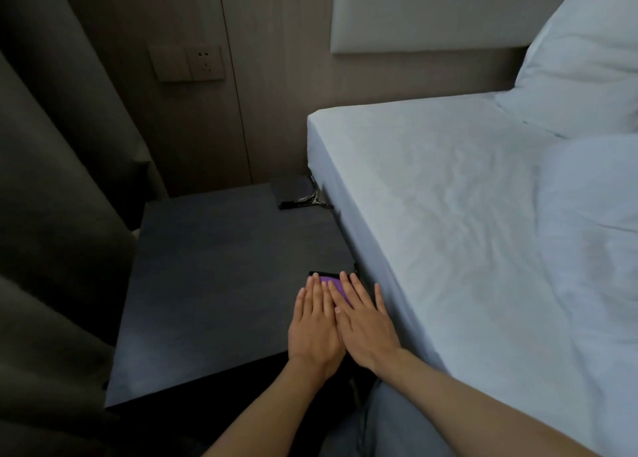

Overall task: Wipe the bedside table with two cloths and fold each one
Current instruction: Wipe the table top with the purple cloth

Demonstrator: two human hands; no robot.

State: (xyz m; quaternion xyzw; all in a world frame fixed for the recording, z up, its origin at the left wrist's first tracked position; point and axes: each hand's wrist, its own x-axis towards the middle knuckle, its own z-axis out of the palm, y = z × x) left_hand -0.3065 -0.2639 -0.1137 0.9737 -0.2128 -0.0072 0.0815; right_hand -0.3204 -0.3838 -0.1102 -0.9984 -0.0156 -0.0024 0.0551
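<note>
A dark bedside table (214,270) stands between a curtain and the bed. Near its front right corner lies a folded purple cloth (328,280) on top of a dark cloth (321,273) whose edge shows just beyond it. My left hand (314,325) and my right hand (362,322) lie flat side by side with straight fingers, pressing down on the purple cloth. Both hands cover most of the cloths.
The bed with white sheets (466,232) runs along the table's right side, with a pillow (583,59) at the back. A dark flat object with cables (297,192) sits at the table's far right corner. A grey curtain (51,180) hangs left. Wall sockets (188,64) are behind.
</note>
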